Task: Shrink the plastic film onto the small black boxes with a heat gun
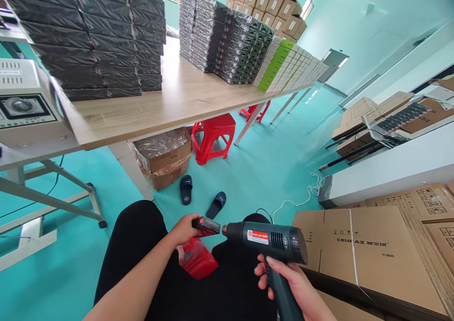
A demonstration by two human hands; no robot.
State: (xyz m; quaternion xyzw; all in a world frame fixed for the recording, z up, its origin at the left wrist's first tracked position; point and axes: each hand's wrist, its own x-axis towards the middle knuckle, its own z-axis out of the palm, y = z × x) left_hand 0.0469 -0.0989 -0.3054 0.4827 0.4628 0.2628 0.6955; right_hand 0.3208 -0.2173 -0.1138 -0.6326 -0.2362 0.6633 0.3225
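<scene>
My right hand [280, 278] is wrapped round the handle of a dark green heat gun [273, 240], which has a red and white label on its barrel. Its nozzle points left, close to the end of a small dark box [207, 225] with red on its side. That box is gripped by my left hand [185, 230], whose fingers are partly hidden behind it. A gap too narrow to judge lies between nozzle and box. Below the box, between my legs, a red plastic stool [198, 259] shows in part.
Stacks of black wrapped boxes [106, 37] and white and green boxes [283, 65] stand on a wooden table [142, 113]. Underneath are an open carton [170, 158] and a red stool [216, 132]. Slippers [186, 189] lie ahead. Large cartons [354, 245] flank my right; a white cord [294, 203] crosses the floor.
</scene>
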